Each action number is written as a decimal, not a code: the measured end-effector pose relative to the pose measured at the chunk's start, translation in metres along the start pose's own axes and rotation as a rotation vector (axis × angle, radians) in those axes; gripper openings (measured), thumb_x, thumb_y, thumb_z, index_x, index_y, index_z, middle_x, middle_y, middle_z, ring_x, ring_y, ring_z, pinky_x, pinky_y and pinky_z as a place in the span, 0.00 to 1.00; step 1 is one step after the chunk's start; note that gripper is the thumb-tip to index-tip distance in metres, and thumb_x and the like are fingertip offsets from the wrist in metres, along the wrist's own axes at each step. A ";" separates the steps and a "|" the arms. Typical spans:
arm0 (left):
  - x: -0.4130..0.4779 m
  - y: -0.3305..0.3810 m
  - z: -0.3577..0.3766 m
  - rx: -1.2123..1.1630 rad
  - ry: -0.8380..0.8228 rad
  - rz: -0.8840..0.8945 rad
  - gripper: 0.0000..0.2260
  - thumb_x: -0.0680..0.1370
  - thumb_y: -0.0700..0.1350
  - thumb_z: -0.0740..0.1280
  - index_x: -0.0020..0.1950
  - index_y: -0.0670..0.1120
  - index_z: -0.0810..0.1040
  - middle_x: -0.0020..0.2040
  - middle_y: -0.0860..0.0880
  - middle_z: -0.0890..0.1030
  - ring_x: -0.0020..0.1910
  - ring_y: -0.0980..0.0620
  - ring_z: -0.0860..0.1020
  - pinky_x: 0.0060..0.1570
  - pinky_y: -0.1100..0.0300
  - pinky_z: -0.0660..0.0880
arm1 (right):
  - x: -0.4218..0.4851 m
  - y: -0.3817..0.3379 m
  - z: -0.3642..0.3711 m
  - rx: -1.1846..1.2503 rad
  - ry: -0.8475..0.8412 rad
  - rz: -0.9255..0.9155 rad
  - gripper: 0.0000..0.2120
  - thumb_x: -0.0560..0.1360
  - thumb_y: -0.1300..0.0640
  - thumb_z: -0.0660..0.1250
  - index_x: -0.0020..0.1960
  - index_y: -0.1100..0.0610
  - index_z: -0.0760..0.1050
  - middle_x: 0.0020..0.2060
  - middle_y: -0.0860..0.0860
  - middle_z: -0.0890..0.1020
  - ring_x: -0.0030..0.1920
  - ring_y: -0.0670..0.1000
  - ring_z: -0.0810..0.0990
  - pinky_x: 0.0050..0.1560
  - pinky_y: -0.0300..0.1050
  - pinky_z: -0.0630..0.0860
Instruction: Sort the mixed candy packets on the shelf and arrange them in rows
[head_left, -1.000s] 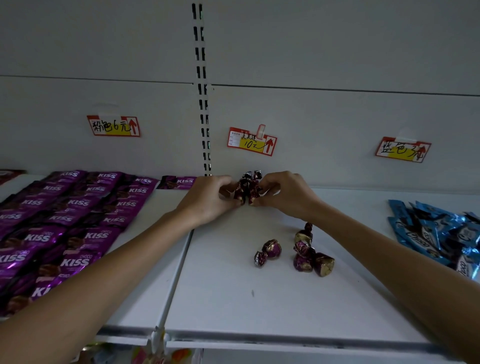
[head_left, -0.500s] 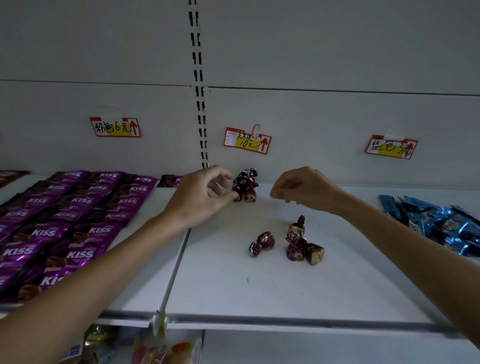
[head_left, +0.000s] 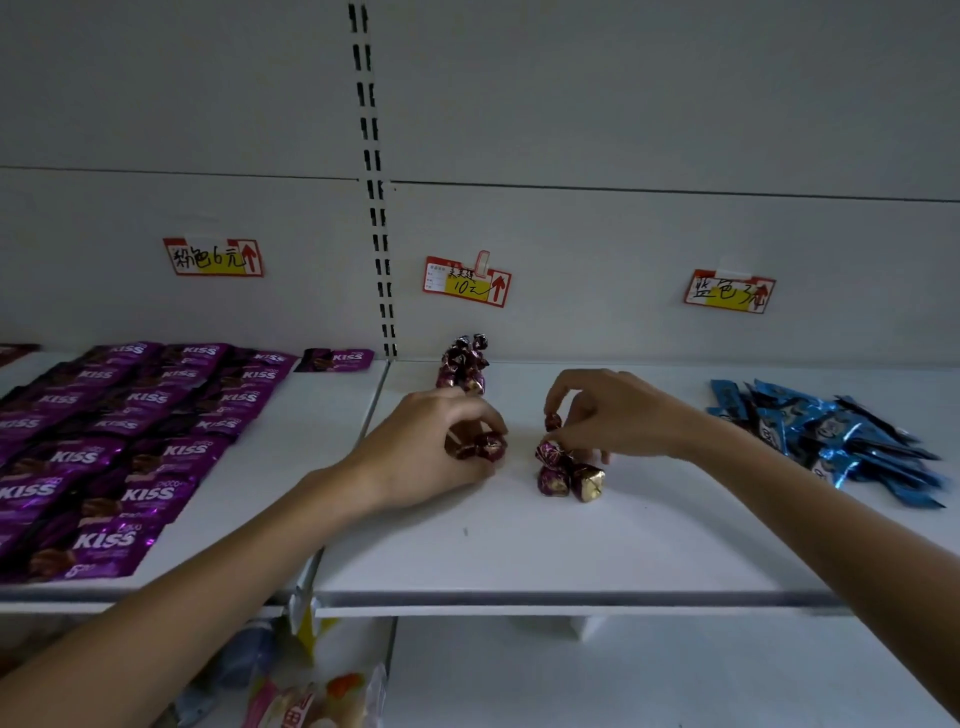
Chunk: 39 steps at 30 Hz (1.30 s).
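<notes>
On the white shelf (head_left: 519, 551), a small stack of maroon-and-gold wrapped candies (head_left: 464, 364) stands against the back wall under the 10-yuan tag. My left hand (head_left: 431, 447) curls its fingers round two of the maroon candies (head_left: 480, 447) lying on the shelf. My right hand (head_left: 608, 415) pinches one small maroon candy (head_left: 552, 421) just above a cluster of three more (head_left: 569, 475). Purple KISS packets (head_left: 119, 431) lie in rows on the left shelf. Blue packets (head_left: 826, 431) sit in a loose pile at the right.
Three red-and-yellow price tags (head_left: 466, 281) hang on the back wall. A slotted upright (head_left: 375, 208) divides the two shelf boards. One purple KISS packet (head_left: 337, 359) lies apart by the upright. Bagged goods (head_left: 311, 696) show on the lower shelf.
Both hands have left the candy stack at the back wall and come forward to the loose candies. The left now holds two candies; the right pinches one.
</notes>
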<state>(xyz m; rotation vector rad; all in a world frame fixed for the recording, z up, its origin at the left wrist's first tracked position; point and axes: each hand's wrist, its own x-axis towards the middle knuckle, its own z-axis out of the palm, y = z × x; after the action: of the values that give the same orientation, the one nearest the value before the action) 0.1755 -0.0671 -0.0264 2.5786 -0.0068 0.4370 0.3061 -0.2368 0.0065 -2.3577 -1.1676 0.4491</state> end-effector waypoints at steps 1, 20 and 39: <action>-0.001 -0.001 -0.002 -0.002 0.023 -0.008 0.13 0.70 0.45 0.74 0.54 0.52 0.80 0.48 0.57 0.76 0.46 0.64 0.74 0.45 0.75 0.69 | 0.001 0.001 0.001 0.057 0.000 -0.028 0.11 0.70 0.59 0.68 0.52 0.54 0.73 0.34 0.50 0.83 0.32 0.48 0.79 0.40 0.44 0.77; 0.008 -0.032 -0.013 -0.135 0.070 -0.195 0.16 0.68 0.46 0.75 0.54 0.52 0.76 0.45 0.57 0.78 0.42 0.63 0.77 0.38 0.75 0.71 | 0.032 0.013 0.012 0.188 0.085 -0.193 0.15 0.68 0.65 0.73 0.47 0.48 0.79 0.43 0.47 0.83 0.39 0.41 0.80 0.46 0.34 0.76; 0.037 -0.056 -0.015 -0.141 0.144 -0.185 0.11 0.68 0.40 0.75 0.48 0.48 0.81 0.42 0.56 0.81 0.42 0.61 0.78 0.38 0.78 0.68 | 0.075 -0.008 0.033 0.109 0.262 -0.193 0.08 0.67 0.57 0.76 0.42 0.52 0.78 0.38 0.46 0.80 0.40 0.48 0.79 0.37 0.29 0.69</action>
<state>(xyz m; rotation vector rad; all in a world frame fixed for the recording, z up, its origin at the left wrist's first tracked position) 0.2112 -0.0086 -0.0307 2.3775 0.2410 0.5314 0.3292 -0.1640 -0.0228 -2.1103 -1.1974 0.1290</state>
